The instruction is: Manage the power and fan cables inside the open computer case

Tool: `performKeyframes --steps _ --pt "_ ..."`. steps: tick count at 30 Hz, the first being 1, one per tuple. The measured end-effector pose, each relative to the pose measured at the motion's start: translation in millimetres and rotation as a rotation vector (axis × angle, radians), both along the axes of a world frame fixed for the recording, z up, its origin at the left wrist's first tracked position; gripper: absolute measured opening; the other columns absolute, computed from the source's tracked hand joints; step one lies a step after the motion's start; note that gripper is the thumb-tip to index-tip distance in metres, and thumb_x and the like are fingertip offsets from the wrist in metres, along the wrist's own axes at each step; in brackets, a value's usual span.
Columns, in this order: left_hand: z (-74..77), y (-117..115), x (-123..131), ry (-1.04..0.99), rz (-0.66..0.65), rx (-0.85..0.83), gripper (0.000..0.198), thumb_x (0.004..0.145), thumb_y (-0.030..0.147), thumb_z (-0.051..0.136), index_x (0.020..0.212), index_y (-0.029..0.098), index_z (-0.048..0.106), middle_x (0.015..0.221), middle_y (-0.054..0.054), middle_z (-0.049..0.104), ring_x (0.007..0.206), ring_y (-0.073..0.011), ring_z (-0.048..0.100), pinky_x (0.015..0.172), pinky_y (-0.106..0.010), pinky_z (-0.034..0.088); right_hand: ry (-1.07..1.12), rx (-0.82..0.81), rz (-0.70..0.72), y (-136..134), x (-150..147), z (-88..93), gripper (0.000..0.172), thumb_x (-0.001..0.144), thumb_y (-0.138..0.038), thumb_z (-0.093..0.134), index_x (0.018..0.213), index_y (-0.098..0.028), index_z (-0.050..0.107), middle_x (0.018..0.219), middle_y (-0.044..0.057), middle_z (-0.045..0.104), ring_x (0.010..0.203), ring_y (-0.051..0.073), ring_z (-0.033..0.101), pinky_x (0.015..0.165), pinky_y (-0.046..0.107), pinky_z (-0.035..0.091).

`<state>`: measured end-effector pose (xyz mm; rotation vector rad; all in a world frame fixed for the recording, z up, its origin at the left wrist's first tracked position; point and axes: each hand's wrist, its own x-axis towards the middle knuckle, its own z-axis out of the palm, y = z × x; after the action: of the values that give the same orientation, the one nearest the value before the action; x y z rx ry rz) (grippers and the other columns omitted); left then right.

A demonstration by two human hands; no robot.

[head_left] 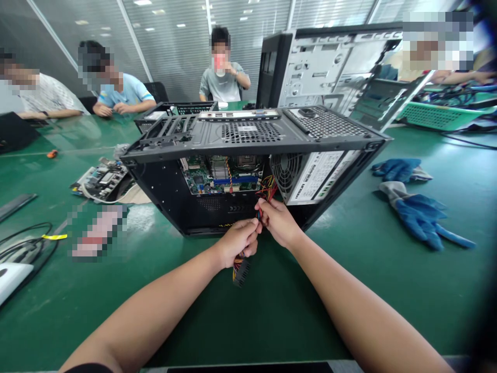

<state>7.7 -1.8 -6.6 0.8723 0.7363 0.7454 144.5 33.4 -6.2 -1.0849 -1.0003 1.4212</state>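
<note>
A black computer case point(163, 199) lies before me with its side open. Inside are a green motherboard point(200, 181) and a power supply point(316, 178) with a round fan grille. A bundle of coloured power cables point(268, 187) comes out beside the power supply. My left hand point(238, 241) is closed round the bundle, and a black multi-pin connector point(241, 273) hangs below the fist. Just above it, my right hand point(281, 220) pinches the same cables at the case opening. The two hands almost touch, and the cable stretch between them is mostly hidden by fingers.
Blue work gloves point(421, 217) lie on the green table point(388, 300) at right. Another open case point(322, 65) and a green basket point(438, 116) stand behind. Loose parts point(106, 181) and black cables point(29, 248) lie at left. Several people sit around the table.
</note>
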Motion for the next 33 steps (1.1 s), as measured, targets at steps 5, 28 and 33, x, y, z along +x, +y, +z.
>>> performKeyframes --steps 5,28,33 --pt "1.1 -3 5 0.175 0.047 0.129 0.034 0.094 0.05 0.047 0.079 0.02 0.046 0.041 0.013 0.029 0.03 -0.0059 0.03 0.039 -0.019 0.024 -0.006 0.011 -0.03 1 -1 -2.0 0.035 0.076 -0.052 0.07 0.075 -0.019 0.058 0.047 -0.008 0.041 0.041 0.009 0.035 0.041 0.026 0.028" --pt "3.9 -4 -1 0.327 0.042 0.305 0.033 0.095 0.048 0.042 0.087 0.017 0.053 0.044 0.011 0.04 0.03 -0.0071 0.038 0.037 -0.019 0.027 0.018 0.024 -0.017 1 -2 -2.2 0.039 0.076 -0.056 0.068 0.077 -0.018 0.059 0.044 -0.007 0.041 0.04 0.01 0.037 0.041 0.026 0.027" --pt "10.5 -5 -6 0.328 -0.059 0.328 0.033 0.091 0.05 0.05 0.094 0.018 0.051 0.046 0.01 0.045 0.035 -0.0087 0.048 0.04 -0.018 0.03 -0.006 0.025 0.0 -3 -2 3.0 0.043 0.077 -0.062 0.066 0.077 -0.02 0.058 0.047 -0.008 0.037 0.04 0.009 0.032 0.041 0.025 0.024"
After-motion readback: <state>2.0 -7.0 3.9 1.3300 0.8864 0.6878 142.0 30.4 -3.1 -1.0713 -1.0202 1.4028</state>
